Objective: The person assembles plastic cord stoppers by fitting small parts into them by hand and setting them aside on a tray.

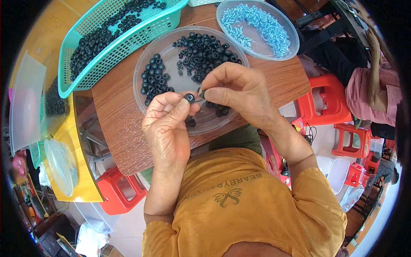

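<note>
Between thumb and fingers of my left hand [168, 126] is a round black cap [189, 98], its light-rimmed central hole facing up. Close beside it, my right hand [244, 92] pinches a small dark ring-like piece [201, 93], partly covered by the fingertips. Both hands are over a shallow clear round tray [139, 81]. Inside the tray, larger round black caps [155, 77] lie on the left and a heap of mixed black pieces [205, 51] at the back right. Some black pieces near the front are partly hidden by my hands.
A teal mesh basket [122, 47] of black caps stands at the back left. At the back right, a clear round tray [295, 45] holds small blue pieces [274, 32]. These stand on a wooden table [115, 124]. Red stools [327, 100] and another person [370, 94] are to the right.
</note>
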